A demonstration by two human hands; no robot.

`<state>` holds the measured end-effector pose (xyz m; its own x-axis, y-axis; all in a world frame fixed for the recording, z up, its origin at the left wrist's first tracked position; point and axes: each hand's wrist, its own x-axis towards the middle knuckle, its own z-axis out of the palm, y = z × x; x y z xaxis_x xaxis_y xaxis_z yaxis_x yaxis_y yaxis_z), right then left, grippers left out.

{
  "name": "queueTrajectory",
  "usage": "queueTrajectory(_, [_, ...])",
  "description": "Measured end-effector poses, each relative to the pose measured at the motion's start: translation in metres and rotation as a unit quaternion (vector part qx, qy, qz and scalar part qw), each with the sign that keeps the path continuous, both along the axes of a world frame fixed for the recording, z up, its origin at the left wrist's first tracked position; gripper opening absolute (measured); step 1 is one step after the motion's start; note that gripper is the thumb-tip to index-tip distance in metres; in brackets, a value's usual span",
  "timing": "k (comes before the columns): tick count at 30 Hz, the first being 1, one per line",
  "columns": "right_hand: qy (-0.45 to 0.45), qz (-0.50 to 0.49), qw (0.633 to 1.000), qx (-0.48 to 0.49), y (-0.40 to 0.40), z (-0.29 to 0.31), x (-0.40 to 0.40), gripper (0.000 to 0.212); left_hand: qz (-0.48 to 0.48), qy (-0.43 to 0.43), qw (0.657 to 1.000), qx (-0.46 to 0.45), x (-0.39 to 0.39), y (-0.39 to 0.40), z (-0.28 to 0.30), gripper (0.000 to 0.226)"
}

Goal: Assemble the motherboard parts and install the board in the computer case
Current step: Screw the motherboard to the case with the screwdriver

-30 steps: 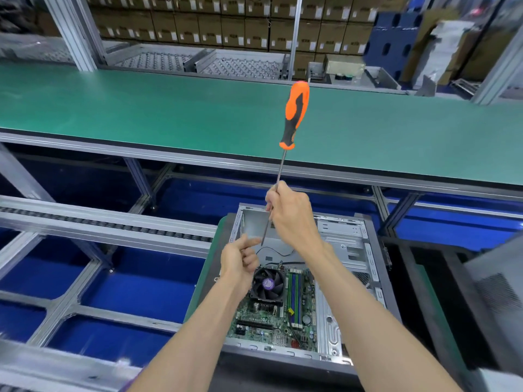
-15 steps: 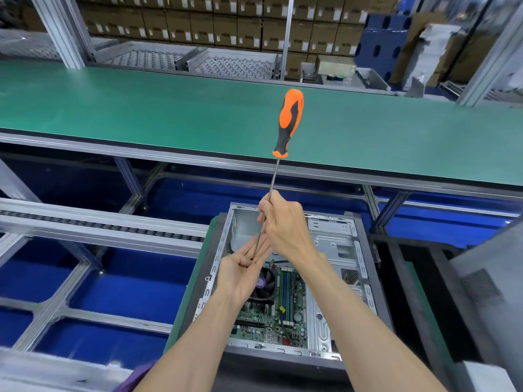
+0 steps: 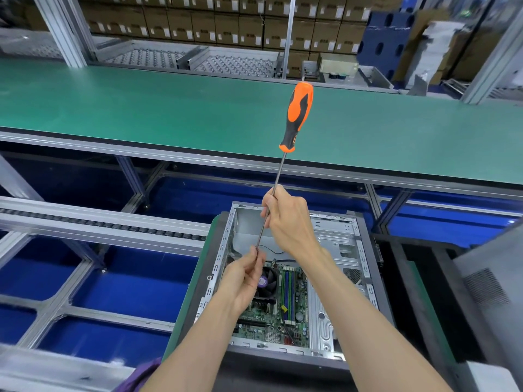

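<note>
overhead, right hand (image 3: 288,222) grips the screwdriver (image 3: 295,117) shaft (handle up); left hand (image 3: 246,275) pinches its tip.

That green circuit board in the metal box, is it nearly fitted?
Done: the green motherboard, with fan and memory sticks, lies inside the open grey metal computer case. In hand: the right hand grips the long orange-handled screwdriver by its shaft; the left hand pinches its tip. Left: probably screwing the board down.

A factory assembly line is shown: a long green-matted worktop (image 3: 141,108), roller conveyors (image 3: 99,222), aluminium framing and stacked cartons (image 3: 226,29) are seen.
</note>
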<state>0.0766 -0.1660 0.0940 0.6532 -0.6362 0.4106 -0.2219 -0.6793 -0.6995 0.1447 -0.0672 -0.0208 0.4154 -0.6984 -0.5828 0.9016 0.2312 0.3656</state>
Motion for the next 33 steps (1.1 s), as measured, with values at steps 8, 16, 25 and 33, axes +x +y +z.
queueTrajectory(8, [-0.017,-0.003,1.000,0.017,0.004,0.000,0.000,0.023,0.054,0.076,0.995,-0.023,-0.001,0.000,0.003,0.016])
queueTrajectory(16, [-0.038,-0.018,0.998,0.037,0.004,0.002,0.000,0.025,0.071,0.104,0.991,-0.053,-0.003,0.000,0.010,0.016])
queueTrajectory(25, [-0.037,-0.019,0.999,0.014,0.001,0.007,0.001,0.021,0.021,-0.017,0.999,-0.016,-0.007,0.000,0.009,0.050])
queueTrajectory(33, [0.007,-0.006,1.000,0.002,0.005,-0.004,0.000,0.021,-0.019,-0.489,0.841,0.231,0.026,0.009,0.041,0.023])
